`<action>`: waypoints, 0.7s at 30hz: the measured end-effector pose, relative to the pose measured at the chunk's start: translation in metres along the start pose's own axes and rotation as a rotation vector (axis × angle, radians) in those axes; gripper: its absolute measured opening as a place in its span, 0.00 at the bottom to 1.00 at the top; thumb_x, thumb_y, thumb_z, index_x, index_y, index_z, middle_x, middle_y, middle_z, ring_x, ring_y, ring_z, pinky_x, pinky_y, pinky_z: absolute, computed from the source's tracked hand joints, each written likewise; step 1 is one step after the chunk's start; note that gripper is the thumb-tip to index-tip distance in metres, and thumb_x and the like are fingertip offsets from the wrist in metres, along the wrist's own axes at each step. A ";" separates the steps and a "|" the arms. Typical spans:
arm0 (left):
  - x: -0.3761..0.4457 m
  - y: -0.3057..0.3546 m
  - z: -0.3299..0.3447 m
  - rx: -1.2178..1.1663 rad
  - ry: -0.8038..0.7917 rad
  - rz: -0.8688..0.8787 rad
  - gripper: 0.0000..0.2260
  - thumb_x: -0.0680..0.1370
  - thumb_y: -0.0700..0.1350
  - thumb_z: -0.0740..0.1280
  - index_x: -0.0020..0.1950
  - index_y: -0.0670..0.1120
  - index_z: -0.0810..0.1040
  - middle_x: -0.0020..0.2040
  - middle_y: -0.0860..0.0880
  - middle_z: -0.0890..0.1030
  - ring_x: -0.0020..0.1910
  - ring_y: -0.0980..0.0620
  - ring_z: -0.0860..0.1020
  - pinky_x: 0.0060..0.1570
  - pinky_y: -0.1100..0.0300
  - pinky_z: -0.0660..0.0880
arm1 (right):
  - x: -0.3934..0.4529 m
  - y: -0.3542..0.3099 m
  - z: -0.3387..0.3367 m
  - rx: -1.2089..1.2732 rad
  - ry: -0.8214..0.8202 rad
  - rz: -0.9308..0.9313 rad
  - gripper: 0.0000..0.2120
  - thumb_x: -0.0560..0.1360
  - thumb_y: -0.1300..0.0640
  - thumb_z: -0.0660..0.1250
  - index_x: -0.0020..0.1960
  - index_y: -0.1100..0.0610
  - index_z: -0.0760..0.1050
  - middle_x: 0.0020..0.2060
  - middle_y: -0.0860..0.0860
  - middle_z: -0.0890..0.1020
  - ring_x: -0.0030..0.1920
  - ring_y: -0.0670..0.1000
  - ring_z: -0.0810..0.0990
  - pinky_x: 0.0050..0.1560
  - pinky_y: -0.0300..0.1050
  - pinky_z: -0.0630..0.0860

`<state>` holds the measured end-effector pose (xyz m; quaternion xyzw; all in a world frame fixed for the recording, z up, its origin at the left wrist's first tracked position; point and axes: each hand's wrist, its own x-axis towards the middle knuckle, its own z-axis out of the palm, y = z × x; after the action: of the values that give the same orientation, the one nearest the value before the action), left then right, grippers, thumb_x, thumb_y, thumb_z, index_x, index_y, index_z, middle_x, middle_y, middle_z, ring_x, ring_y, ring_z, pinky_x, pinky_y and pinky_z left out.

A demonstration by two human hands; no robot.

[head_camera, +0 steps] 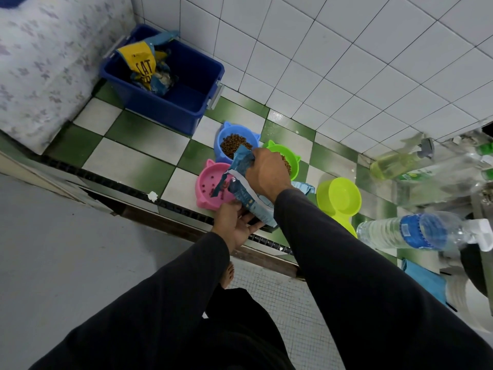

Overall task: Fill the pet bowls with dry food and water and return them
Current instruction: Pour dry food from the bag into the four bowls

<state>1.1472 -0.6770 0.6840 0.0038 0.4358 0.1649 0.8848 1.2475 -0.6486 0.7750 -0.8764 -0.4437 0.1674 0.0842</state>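
Both my hands hold a blue and white food pouch (244,182) tilted over the pink cat-eared bowl (206,182). My right hand (266,172) grips its upper part and my left hand (234,222) holds its lower end from beneath. A few dark red kibble pieces lie in the pink bowl. Behind it, the blue bowl (224,133) is heaped with brown kibble. A green bowl (292,157) with kibble is partly hidden by my right hand. To the right lies a yellow-green double bowl (341,196), empty.
A blue plastic bin (184,84) with a yellow and blue cat food bag (145,64) stands in the tiled corner. Water bottles (405,231) and a spray bottle (397,160) crowd the right side. A patterned mattress (40,62) lies at left. My bare foot (228,275) shows below.
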 end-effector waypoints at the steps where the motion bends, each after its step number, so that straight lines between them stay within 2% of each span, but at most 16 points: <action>1: 0.000 0.000 0.000 -0.002 -0.001 -0.003 0.11 0.84 0.37 0.57 0.57 0.42 0.78 0.60 0.38 0.82 0.56 0.39 0.80 0.57 0.36 0.73 | 0.000 0.000 -0.001 0.001 0.000 0.001 0.11 0.77 0.59 0.63 0.56 0.62 0.77 0.51 0.62 0.83 0.48 0.63 0.81 0.42 0.47 0.73; 7: 0.004 -0.001 0.002 0.018 0.007 0.002 0.10 0.84 0.38 0.58 0.56 0.43 0.79 0.55 0.40 0.83 0.55 0.39 0.81 0.58 0.36 0.74 | 0.001 -0.001 0.001 0.002 -0.005 -0.001 0.10 0.77 0.59 0.63 0.55 0.62 0.77 0.50 0.62 0.83 0.47 0.63 0.81 0.41 0.46 0.72; 12: 0.004 -0.001 0.002 0.036 0.011 0.004 0.09 0.85 0.39 0.58 0.56 0.43 0.79 0.57 0.40 0.82 0.54 0.40 0.81 0.57 0.36 0.74 | 0.001 0.001 0.003 -0.002 -0.001 0.003 0.09 0.77 0.59 0.62 0.53 0.62 0.77 0.49 0.61 0.82 0.41 0.59 0.75 0.40 0.45 0.69; 21: 0.007 0.001 0.000 0.048 0.004 -0.007 0.09 0.85 0.41 0.58 0.58 0.44 0.78 0.57 0.40 0.82 0.56 0.40 0.80 0.57 0.36 0.73 | 0.001 0.000 0.008 0.006 -0.011 -0.011 0.10 0.76 0.59 0.63 0.54 0.61 0.77 0.47 0.60 0.83 0.44 0.60 0.80 0.42 0.48 0.77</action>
<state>1.1510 -0.6742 0.6784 0.0234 0.4413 0.1512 0.8842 1.2453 -0.6478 0.7677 -0.8728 -0.4483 0.1733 0.0852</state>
